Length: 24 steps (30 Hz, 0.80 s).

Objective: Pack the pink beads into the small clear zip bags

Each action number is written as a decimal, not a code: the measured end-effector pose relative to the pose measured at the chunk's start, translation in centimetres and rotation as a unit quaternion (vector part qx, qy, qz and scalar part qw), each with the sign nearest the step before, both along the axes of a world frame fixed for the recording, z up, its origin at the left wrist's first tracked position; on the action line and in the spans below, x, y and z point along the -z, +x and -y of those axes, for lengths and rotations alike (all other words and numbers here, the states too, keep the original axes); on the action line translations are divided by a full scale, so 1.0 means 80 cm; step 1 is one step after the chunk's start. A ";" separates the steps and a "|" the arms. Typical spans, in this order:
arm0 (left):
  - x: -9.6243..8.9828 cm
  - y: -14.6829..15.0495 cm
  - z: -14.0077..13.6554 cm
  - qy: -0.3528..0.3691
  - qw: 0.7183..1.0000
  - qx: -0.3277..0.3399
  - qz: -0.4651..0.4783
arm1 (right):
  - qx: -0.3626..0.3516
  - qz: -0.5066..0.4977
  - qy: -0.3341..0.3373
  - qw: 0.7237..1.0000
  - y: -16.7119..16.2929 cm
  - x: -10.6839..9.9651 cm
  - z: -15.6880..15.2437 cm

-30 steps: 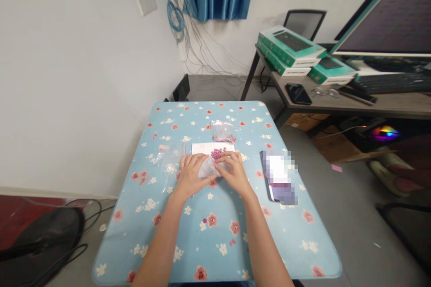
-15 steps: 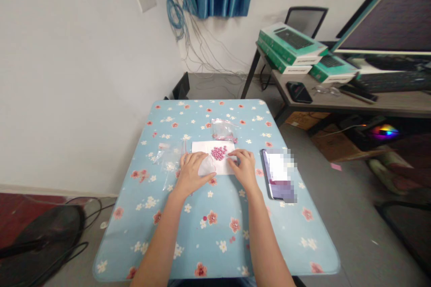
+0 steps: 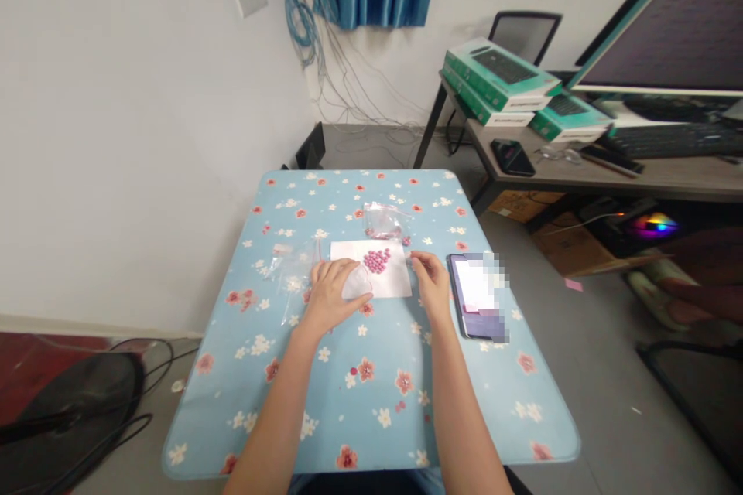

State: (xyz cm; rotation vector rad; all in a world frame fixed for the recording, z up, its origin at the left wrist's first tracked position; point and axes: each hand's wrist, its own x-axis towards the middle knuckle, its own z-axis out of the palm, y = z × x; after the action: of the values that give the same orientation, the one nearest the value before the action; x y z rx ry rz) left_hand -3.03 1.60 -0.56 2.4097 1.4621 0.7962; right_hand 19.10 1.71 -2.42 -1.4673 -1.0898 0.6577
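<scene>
My left hand (image 3: 335,292) lies over the left part of a white sheet of paper (image 3: 398,282), its fingers and thumb spread apart. Between that thumb and forefinger shows a small clear plastic bag (image 3: 356,283) with a reddish edge. On the paper sits a cluster of small pink beads (image 3: 377,261). My right hand (image 3: 431,278) is just off the paper's right edge, thumb and forefinger brought together; whatever may be between them is too small to make out.
Behind the paper lies a clear zip bag (image 3: 385,221) with pink beads in it. More clear bags (image 3: 293,267) lie left of my left hand. A phone (image 3: 476,298) rests at the right of the flowered table (image 3: 371,433). A desk (image 3: 685,176) with boxes stands beyond.
My right hand has moved right, away from the beads and off the paper, its fingers now closer together. The left hand has stayed in place.
</scene>
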 end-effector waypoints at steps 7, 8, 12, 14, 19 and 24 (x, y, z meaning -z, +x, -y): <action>0.001 0.000 0.000 0.009 1.000 0.001 0.012 | -0.032 0.240 -0.046 0.969 0.030 -0.014 0.034; 0.001 0.000 0.000 0.010 1.000 0.001 0.012 | -0.050 0.251 -0.056 0.965 0.031 -0.016 0.038; 0.002 0.001 0.000 0.010 1.000 0.003 0.011 | -0.102 0.251 -0.069 0.960 0.027 -0.020 0.048; 0.002 0.000 0.000 0.010 1.000 0.001 0.010 | -0.125 0.250 -0.068 0.958 0.023 -0.021 0.050; 0.001 0.000 0.000 0.013 1.000 0.001 0.011 | -0.171 0.245 -0.072 0.952 0.018 -0.020 0.055; -0.002 0.000 0.001 0.012 1.000 0.001 0.012 | -0.164 0.215 -0.062 0.961 0.015 -0.025 0.055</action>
State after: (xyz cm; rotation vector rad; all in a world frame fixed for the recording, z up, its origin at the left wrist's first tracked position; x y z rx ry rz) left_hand -3.03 1.51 -0.43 2.4104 1.4481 0.8436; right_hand 20.28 -2.68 -0.46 -1.5959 -1.6808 0.6588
